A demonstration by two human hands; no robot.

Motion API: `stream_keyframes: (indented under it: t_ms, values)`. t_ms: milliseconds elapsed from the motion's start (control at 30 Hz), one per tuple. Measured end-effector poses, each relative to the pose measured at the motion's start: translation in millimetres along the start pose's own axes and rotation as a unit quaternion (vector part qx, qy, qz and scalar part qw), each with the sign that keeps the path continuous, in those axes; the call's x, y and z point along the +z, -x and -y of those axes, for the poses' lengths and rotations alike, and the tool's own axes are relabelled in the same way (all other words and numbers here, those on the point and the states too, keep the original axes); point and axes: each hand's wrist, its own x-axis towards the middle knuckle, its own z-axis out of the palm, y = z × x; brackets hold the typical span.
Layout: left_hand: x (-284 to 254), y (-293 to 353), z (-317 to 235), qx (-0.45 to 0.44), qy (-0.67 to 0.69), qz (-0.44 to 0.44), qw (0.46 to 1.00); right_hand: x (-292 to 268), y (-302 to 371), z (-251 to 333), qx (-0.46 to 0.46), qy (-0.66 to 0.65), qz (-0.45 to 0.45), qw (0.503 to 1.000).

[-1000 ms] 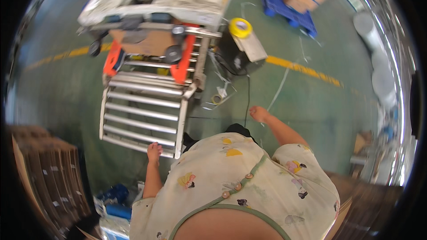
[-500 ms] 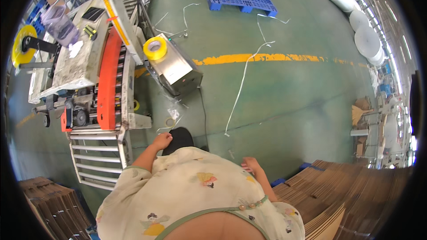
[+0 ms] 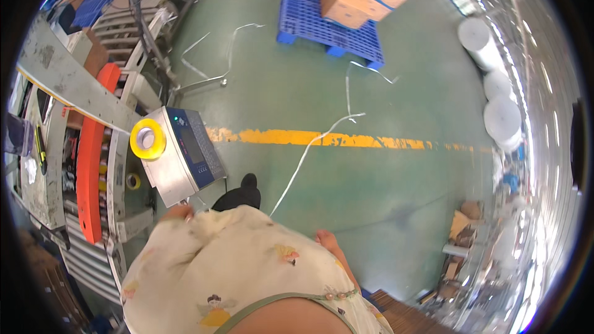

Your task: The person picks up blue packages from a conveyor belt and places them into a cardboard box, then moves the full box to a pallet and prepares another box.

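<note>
My left hand is low at my left side, close to the near edge of a steel machine with a dark screen and keypad. That hand is smeared by motion and partly behind my clothing, so its fingers cannot be read. On top of the machine lies a large roll of yellow tape. My right hand hangs beside my body over the green floor, its fingers loosely apart, with nothing seen in it. A black shoe of mine shows just right of the machine.
An orange rail runs along a roller conveyor at left. Ahead, a blue pallet bears brown cartons. White strapping lies across the floor and its yellow line. Large white rolls stand at right, stacked cardboard at lower right.
I have moved forward: the machine and tape roll appear nearer and lower left, and the pallet appears closer. The stacked cardboard at right has mostly left the view. My left hand is now beside the machine.
</note>
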Motion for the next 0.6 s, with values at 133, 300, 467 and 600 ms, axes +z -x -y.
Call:
stream_keyframes:
  t_ms: [133,300,467,600]
  values:
    - [-209.7,-65.4,-181.8,0.163,0.138,-0.239,0.947,-32.9,-40.7,-133.0,0.098,0.128,0.163,0.973]
    - [-436.4,-37.7,-316.9,0.328,0.306,-0.279,0.849,-193.8,-175.4,-68.5,0.17,0.157,0.212,0.949]
    - [-480.9,-85.5,-257.7,0.158,0.346,-0.33,0.864,-364.5,-421.4,25.7,0.187,0.26,0.232,0.919]
    - [-439.4,-119.7,-170.4,-0.043,0.426,-0.33,0.841,-449.2,-641.5,239.4,-0.065,0.101,0.03,0.992]
